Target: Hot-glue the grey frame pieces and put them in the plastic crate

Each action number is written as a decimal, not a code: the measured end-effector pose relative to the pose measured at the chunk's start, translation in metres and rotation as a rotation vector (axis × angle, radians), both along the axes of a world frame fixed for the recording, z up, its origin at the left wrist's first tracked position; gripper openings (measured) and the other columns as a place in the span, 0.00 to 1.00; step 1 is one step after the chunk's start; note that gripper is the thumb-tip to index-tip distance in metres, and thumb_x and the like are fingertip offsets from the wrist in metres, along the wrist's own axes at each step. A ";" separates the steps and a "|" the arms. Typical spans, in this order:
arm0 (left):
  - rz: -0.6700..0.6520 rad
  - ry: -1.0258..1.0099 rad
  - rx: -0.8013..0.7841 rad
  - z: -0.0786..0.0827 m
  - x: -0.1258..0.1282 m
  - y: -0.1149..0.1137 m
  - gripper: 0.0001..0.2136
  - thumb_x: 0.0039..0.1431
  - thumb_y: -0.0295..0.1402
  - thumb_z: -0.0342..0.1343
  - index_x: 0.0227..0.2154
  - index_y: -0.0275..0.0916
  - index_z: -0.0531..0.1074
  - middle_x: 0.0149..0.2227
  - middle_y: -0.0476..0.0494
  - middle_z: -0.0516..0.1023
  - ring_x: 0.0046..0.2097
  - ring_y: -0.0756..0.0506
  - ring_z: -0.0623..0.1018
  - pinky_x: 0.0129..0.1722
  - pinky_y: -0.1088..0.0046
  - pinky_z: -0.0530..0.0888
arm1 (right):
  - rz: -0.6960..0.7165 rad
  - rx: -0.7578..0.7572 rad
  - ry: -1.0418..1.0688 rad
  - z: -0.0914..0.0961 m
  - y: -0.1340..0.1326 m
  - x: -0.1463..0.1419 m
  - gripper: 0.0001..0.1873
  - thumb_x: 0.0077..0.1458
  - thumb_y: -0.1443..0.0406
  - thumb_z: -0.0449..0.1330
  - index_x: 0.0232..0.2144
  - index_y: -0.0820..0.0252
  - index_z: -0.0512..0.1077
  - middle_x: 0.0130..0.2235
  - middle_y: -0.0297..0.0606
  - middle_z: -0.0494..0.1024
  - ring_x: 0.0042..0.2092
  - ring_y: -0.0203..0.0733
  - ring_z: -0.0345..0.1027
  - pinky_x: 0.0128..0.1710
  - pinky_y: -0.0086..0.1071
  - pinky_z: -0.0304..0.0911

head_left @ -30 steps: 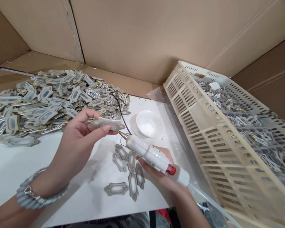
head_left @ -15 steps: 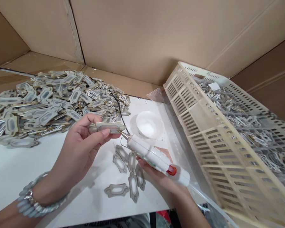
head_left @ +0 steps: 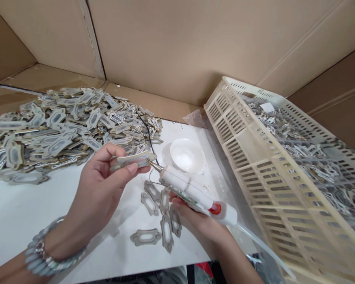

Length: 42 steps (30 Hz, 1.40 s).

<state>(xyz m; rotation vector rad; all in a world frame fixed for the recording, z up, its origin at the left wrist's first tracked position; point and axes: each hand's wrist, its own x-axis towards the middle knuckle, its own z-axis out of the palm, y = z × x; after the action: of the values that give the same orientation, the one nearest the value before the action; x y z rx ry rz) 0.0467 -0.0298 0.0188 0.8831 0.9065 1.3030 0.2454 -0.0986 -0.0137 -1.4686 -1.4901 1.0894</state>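
Observation:
My left hand [head_left: 102, 187] pinches a small grey frame-shaped plate [head_left: 136, 159] between thumb and fingers, above the white tabletop. A white glue gun [head_left: 192, 189] with a red-orange part near its back end lies in my right hand [head_left: 197, 217], which is wrapped round it from below. The gun's metal nozzle [head_left: 154, 165] points up and left, its tip at the right end of the held plate. Below the hands several similar plates [head_left: 145, 237] lie loose on the table. Most of the right hand's fingers are hidden behind the gun.
A large heap of plates [head_left: 56, 130] covers the back left. Behind the gun stands a white bowl [head_left: 187, 155]. On the right, a cream plastic crate [head_left: 248, 173] holds bagged metal pieces. Cardboard walls [head_left: 165, 51] close off the back. A clear glue stick [head_left: 263, 246] trails from the gun.
The plate in my left hand has tilted slightly, and the nozzle tip sits a little differently near its right end. Both hands keep their hold.

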 end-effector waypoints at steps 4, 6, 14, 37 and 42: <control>0.071 0.053 0.017 0.000 0.001 -0.002 0.14 0.40 0.27 0.71 0.26 0.45 0.71 0.25 0.58 0.79 0.33 0.49 0.84 0.38 0.76 0.83 | 0.029 -0.036 0.032 0.004 0.000 -0.001 0.19 0.57 0.51 0.60 0.22 0.54 0.64 0.23 0.32 0.69 0.25 0.36 0.63 0.27 0.30 0.67; 0.083 0.078 0.028 -0.001 0.001 -0.002 0.13 0.41 0.28 0.71 0.27 0.46 0.71 0.25 0.58 0.79 0.33 0.49 0.84 0.37 0.77 0.82 | 0.025 -0.019 0.020 0.003 -0.001 -0.001 0.18 0.57 0.53 0.61 0.22 0.54 0.65 0.24 0.32 0.70 0.26 0.37 0.63 0.28 0.31 0.68; 0.120 0.177 0.088 -0.011 -0.003 -0.006 0.14 0.46 0.33 0.71 0.30 0.46 0.69 0.27 0.57 0.75 0.36 0.47 0.85 0.37 0.76 0.80 | 0.002 0.000 0.074 0.006 0.000 -0.005 0.08 0.54 0.58 0.62 0.28 0.53 0.69 0.32 0.35 0.75 0.32 0.40 0.69 0.32 0.32 0.69; 0.131 0.197 0.088 -0.014 -0.004 -0.006 0.14 0.48 0.34 0.71 0.31 0.46 0.69 0.29 0.57 0.79 0.35 0.48 0.84 0.37 0.76 0.80 | -0.039 0.132 -0.010 0.000 -0.005 -0.007 0.05 0.52 0.66 0.61 0.32 0.52 0.67 0.30 0.32 0.69 0.34 0.43 0.68 0.31 0.32 0.64; 0.124 0.152 0.062 -0.012 -0.002 -0.006 0.14 0.46 0.33 0.71 0.30 0.46 0.69 0.28 0.58 0.81 0.34 0.49 0.84 0.36 0.79 0.79 | -0.035 0.120 0.003 0.003 -0.004 -0.007 0.07 0.50 0.67 0.60 0.31 0.52 0.66 0.28 0.31 0.68 0.35 0.44 0.68 0.31 0.32 0.63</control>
<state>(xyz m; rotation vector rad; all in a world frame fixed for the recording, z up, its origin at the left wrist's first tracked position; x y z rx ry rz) 0.0447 -0.0356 0.0071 0.9972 1.0583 1.3902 0.2380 -0.1027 -0.0106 -1.4040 -1.4953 0.9639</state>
